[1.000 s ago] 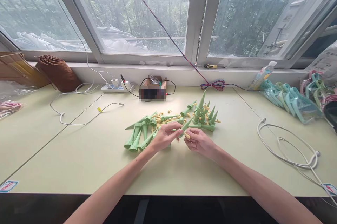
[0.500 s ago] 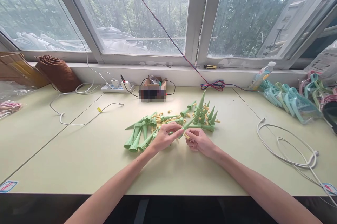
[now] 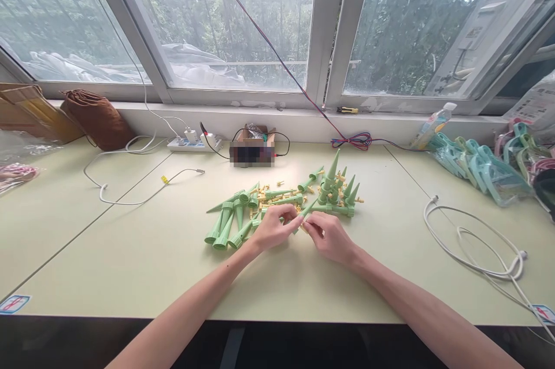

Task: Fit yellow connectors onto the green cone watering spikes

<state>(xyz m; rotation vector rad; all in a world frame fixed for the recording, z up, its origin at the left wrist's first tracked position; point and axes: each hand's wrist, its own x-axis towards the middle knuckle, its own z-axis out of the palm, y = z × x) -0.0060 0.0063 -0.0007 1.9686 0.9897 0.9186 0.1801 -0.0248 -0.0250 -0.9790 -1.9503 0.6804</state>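
Note:
My left hand (image 3: 273, 227) is closed around a green plastic cone spike (image 3: 309, 207) whose tip points up and to the right. Touching it, my right hand (image 3: 330, 236) pinches a small yellow plastic piece (image 3: 304, 229) against the cone's wide end. Both hands hover just above the pale green table (image 3: 130, 253). Behind them lies a pile of green cone spikes (image 3: 229, 218) mixed with small yellow pieces (image 3: 271, 196). Several cones (image 3: 333, 187) stand upright to the right of the pile.
A white cable (image 3: 472, 242) loops at the right, another white cable (image 3: 130, 184) at the left. A power strip (image 3: 193, 143) and a small box (image 3: 254, 149) sit near the window sill. Teal and pink clips in bags (image 3: 481, 163) lie far right, a brown pouch (image 3: 95, 120) far left.
My two hands have drawn closer together, and the yellow piece has moved in against the end of the green cone. The pile has not moved.

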